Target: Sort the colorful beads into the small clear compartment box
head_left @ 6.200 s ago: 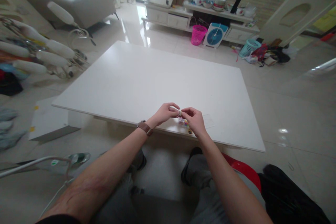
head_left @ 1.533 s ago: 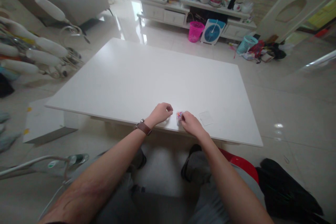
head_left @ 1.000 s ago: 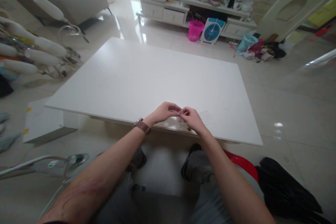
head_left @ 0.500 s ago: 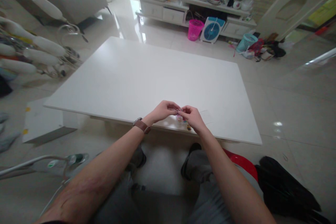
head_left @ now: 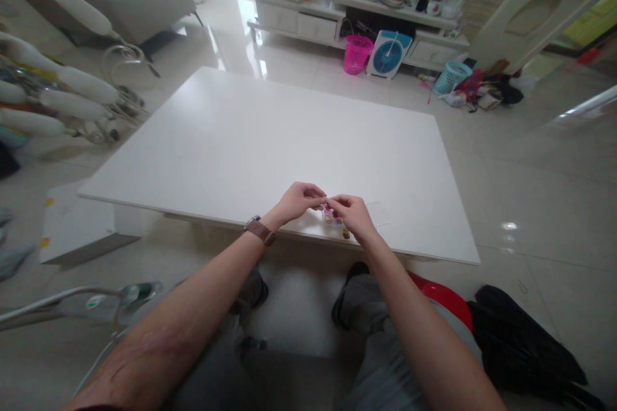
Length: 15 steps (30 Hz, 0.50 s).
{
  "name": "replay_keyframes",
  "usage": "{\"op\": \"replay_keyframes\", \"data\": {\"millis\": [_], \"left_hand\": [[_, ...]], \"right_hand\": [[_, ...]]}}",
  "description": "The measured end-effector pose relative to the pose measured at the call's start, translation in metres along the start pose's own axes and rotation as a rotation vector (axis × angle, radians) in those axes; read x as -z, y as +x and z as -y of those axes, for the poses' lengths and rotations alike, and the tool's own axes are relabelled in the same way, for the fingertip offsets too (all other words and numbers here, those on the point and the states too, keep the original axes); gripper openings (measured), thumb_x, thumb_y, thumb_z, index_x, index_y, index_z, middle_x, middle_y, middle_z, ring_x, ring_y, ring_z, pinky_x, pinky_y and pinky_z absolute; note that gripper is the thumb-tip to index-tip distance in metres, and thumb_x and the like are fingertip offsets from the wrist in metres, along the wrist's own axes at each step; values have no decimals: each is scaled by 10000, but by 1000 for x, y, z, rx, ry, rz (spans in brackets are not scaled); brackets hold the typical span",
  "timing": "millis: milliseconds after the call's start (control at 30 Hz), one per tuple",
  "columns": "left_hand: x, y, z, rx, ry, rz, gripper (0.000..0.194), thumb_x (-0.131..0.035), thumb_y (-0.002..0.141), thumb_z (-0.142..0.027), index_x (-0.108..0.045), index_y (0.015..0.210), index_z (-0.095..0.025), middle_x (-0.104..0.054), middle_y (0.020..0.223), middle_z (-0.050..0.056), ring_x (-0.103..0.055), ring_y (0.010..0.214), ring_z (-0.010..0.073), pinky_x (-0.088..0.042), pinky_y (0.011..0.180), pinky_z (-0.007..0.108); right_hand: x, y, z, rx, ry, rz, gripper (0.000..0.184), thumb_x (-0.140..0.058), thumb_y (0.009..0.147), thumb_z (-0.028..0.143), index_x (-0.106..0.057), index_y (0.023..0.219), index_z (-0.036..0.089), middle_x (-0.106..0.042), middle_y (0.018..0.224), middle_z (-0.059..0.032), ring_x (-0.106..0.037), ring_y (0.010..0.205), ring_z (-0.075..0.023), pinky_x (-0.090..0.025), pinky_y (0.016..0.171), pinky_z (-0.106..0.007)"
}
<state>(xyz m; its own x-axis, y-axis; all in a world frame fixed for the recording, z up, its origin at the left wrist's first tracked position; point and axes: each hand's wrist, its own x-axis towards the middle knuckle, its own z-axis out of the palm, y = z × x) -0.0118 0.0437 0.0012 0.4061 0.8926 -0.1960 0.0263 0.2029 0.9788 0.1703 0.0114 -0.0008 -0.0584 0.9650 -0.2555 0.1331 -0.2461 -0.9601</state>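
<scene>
Both my hands meet just above the near edge of a big white table. My left hand, with a brown watch strap at the wrist, has its fingers pinched together. My right hand is pinched too, fingertip to fingertip with the left. Between the fingertips sits something tiny that I cannot make out. Right under them lies a small heap of coloured bits on the table. A thin clear sheet lies just right of my right hand.
A red stool and a black bag are at my right on the tiled floor. White bottle-like shapes on a rack stand at the left. Far off are a pink basket, a blue fan and a low white cabinet.
1.5 s ago my hands rested apart on the table, the right one at the coloured bits. They have since lifted and come together, pinching at one small spot.
</scene>
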Motion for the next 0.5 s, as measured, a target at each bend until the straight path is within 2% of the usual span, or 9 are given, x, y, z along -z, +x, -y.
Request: {"op": "replay_keyframes", "data": {"millis": [267,500], "left_hand": [[3,1,6,4,-1,-20,288,-866,691,-276,-767,900,-104,-788,847,98,-724,797,179,-590,844,358],[1,0,1,40,-46,-21,320,-879,703,-335,-746,871,-98,-781,791,108,-728,746,181,-609,776,340]], "right_hand": [[0,-1,-3,27,14,-36,443,-835,665,552,-790,816,138,-733,722,-71,-617,630,-158,-488,626,-279],[0,-1,0,12,15,-52,435,-838,654,544,-792,813,141,-745,737,-79,-637,649,-170,-502,633,-284]]}}
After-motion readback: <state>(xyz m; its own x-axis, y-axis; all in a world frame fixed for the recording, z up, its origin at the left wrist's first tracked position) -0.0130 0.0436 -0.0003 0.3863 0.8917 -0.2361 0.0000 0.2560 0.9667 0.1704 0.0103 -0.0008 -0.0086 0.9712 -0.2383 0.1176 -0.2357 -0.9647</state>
